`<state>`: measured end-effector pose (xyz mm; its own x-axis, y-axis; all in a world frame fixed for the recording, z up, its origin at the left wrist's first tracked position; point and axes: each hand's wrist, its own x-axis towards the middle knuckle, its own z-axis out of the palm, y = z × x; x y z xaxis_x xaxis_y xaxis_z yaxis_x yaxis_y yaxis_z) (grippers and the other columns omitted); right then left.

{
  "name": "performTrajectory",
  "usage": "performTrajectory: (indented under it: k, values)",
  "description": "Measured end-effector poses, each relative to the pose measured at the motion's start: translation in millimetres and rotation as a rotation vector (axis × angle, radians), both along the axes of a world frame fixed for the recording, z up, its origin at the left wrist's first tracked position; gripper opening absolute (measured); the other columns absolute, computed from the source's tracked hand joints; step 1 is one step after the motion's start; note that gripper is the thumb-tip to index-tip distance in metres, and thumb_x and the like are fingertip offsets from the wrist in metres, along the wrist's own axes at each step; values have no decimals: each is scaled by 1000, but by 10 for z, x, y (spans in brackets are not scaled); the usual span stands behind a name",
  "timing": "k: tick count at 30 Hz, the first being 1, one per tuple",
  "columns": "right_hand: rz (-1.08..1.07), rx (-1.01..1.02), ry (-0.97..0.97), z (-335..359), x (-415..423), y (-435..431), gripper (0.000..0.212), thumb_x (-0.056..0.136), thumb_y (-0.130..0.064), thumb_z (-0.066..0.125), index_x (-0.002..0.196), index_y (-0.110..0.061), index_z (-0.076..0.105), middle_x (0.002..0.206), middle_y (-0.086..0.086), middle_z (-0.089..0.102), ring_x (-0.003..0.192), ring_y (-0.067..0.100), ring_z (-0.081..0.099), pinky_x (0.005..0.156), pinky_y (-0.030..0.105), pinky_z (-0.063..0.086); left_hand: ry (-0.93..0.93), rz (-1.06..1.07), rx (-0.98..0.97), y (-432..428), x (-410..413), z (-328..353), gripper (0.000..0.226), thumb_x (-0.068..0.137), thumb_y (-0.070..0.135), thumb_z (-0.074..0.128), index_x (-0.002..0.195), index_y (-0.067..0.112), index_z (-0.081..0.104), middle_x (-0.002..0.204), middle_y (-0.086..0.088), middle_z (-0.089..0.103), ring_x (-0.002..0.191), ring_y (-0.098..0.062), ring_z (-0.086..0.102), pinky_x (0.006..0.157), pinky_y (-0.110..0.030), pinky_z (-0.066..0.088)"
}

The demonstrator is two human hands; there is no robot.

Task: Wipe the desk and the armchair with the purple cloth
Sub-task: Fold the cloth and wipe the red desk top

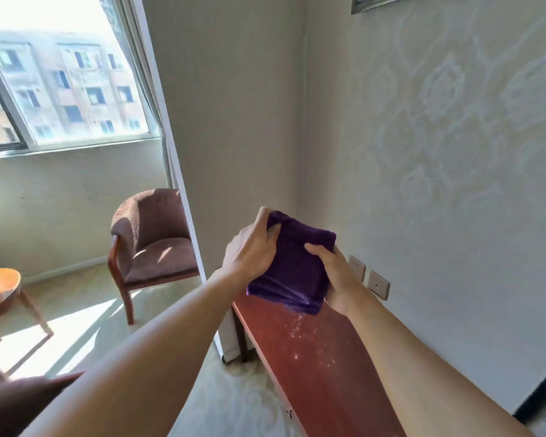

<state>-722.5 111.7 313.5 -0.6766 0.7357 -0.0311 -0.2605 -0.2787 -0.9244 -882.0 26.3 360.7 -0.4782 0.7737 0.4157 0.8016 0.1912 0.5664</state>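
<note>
Above the desk (312,357), clutching purple cloth (292,269) in curled left hand (252,250) and right hand (334,275), probably refolding pre-wipe; next, lower it flat.

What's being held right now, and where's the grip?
The folded purple cloth, in both hands: left hand grips its upper left corner, right hand its right edge.

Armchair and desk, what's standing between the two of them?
In the head view, a projecting wall end with white edge trim stands between the armchair and the desk, hiding part of the chair.
</note>
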Motion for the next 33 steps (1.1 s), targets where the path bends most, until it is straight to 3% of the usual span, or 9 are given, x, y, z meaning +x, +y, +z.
performTrajectory:
  k: [4,9,12,17,21,25,29,33]
  values:
    - [-33,-47,35,-247,-501,736,37,87,-29,77,124,-29,69,120,6,75,106,27,73,84,43,61,24,30,-63,719,-469,-174,19,96,56,31,110,45,39,80,5,62,68,-27,61,62,-40,45]
    - [-70,-126,0,-458,-991,1679,29,93,-29,72,122,-29,67,116,3,77,105,24,74,83,42,61,-3,43,-138,1691,-937,-406,17,97,57,30,107,46,38,73,11,60,61,-16,58,53,-31,38]
    - [-81,-179,-47,-633,-1200,2190,30,94,-34,71,123,-27,67,117,3,76,103,22,75,81,39,61,-34,44,-184,2218,-1163,-630,17,98,56,30,108,45,38,75,10,62,63,-19,60,56,-35,45]
    - [-46,-371,-109,-1069,-1350,2766,52,80,-46,83,121,-17,71,116,7,77,104,25,75,83,40,61,-66,-20,-271,2902,-1450,-1104,20,97,57,30,110,45,39,78,7,65,68,-21,62,65,-42,51]
    - [-59,-494,-45,-1433,-1507,2989,60,75,-41,89,125,-15,69,122,10,75,110,28,72,90,44,60,-55,-153,-348,3420,-1707,-1514,22,97,58,30,108,42,39,81,3,67,73,-30,64,69,-47,53]
    - [-174,-543,-4,-1773,-1749,3114,59,76,-29,90,129,-16,66,123,12,74,112,32,71,93,47,59,3,-340,-391,3929,-2004,-1924,17,99,57,32,106,43,36,83,6,61,73,-29,59,68,-41,44]
    - [-363,-602,65,-2042,-2076,3189,51,83,-21,84,130,-15,65,124,13,73,113,32,71,97,49,57,31,-546,-442,4422,-2288,-2317,28,98,59,30,114,38,39,88,-2,65,78,-32,60,69,-41,45]
    - [-486,-684,174,-2277,-2408,3117,46,92,-20,74,135,-12,61,131,15,69,120,34,67,102,52,54,-1,-681,-484,4613,-2541,-2655,31,96,62,30,118,42,39,76,8,60,77,-31,64,68,-39,45]
